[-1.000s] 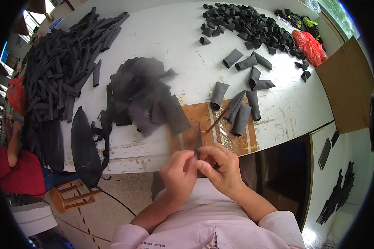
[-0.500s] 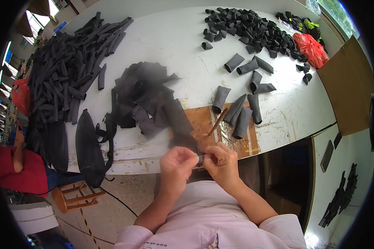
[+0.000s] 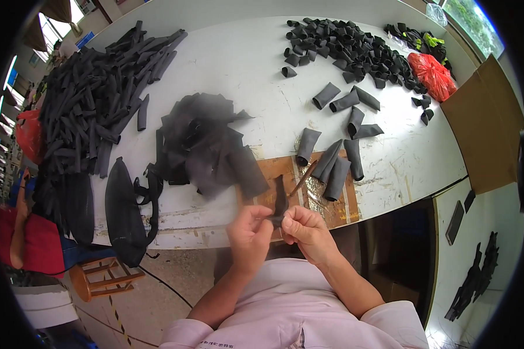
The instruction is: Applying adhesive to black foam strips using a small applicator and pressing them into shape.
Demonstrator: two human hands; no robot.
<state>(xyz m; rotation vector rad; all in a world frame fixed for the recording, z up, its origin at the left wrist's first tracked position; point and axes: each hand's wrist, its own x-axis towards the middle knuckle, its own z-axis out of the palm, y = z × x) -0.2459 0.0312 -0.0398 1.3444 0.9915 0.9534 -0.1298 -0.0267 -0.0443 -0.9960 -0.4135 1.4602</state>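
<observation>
Item moved since the earlier frame: the dark piece (image 3: 281,195), then a short blurred bit at my fingertips, now a narrow strip reaching away from me over the brown board (image 3: 268,167).

Left hand (image 3: 250,235): thumb and fingers pinched at the left of the piece's near end. Right hand (image 3: 310,231): thumb and forefinger clamped on the same end, from the right.

Location of piece: between both hands, at the table's near edge.

Step in hand, as I judge it: working that end by fingertip, perhaps turning or opening it. Next move calls for a firm right pinch while the left thumb works the edge.

Adjacent stock: brown stick (image 3: 303,178), just beyond; grey tubes (image 3: 336,181), right of it; flat pieces (image 3: 245,170), left.

Obscured: the gripped end, covered by my fingers; whether it is folded, I cannot tell. Flat pieces' heap: hazy, layers hard to count. Co-worker's red sleeve (image 3: 41,244): cut off at left.
</observation>
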